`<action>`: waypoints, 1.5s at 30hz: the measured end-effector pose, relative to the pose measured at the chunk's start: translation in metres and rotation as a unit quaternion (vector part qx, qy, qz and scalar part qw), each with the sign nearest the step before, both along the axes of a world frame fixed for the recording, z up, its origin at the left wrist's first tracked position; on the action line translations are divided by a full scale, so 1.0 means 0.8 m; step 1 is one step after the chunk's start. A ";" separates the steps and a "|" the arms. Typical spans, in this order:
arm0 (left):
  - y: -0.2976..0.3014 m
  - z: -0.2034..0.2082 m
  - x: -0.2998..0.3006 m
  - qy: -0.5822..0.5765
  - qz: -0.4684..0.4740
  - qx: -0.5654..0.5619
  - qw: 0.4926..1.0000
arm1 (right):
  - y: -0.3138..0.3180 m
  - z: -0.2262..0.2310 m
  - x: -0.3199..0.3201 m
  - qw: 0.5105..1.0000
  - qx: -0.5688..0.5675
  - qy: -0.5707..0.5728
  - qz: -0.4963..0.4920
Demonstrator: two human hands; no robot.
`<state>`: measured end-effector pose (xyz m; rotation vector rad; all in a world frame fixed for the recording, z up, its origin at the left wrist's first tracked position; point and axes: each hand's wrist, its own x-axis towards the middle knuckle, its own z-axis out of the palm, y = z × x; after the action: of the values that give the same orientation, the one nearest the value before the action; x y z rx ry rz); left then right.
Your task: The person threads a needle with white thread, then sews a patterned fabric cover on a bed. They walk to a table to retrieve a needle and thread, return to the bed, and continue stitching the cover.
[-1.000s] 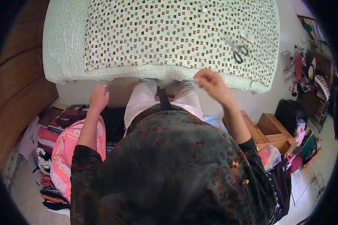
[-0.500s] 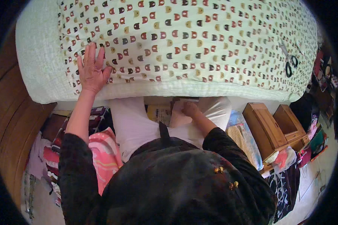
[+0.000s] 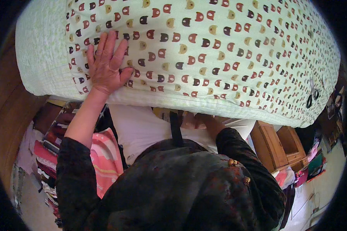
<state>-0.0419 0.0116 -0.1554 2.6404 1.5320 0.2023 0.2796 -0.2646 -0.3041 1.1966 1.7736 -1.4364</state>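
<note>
My left hand (image 3: 107,63) lies flat, fingers spread, on a pale green cloth (image 3: 204,57) printed with small red, black and tan bear heads. The cloth covers a padded, bed-like surface in front of me. My right hand (image 3: 204,121) is down below the front edge of this surface, between my knees. That edge hides its fingers, so I cannot tell what they hold. A pale pinkish thing (image 3: 187,120), partly covered, is beside it. Black-handled scissors (image 3: 312,98) lie on the cloth at the far right.
A wooden cabinet (image 3: 268,144) with an open compartment stands on the right. At my left are a pink and white cloth (image 3: 104,161) and a pile of folded clothes (image 3: 50,165). A brown wooden panel (image 3: 5,127) rises along the left side.
My view has shifted and tilted, so the padded edge sits lower on the right. My right hand is now more hidden beneath it. The left hand stays spread on the cloth.
</note>
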 end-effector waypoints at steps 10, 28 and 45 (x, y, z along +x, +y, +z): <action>0.002 0.000 -0.004 0.007 -0.017 0.006 1.000 | 0.052 -0.003 -0.025 0.999 -0.020 0.038 -0.034; -0.004 -0.003 -0.019 -0.061 -0.045 0.030 0.997 | 0.096 -0.069 -0.129 0.976 -0.048 0.201 -0.070; -0.074 0.070 -0.104 -0.663 0.308 0.005 0.682 | 0.099 0.182 -0.088 0.921 0.192 0.227 -0.250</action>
<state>-0.1253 -0.0479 -0.0993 1.0183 1.5123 1.6484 0.2093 -0.1858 -0.1582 1.7238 2.2484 -1.8203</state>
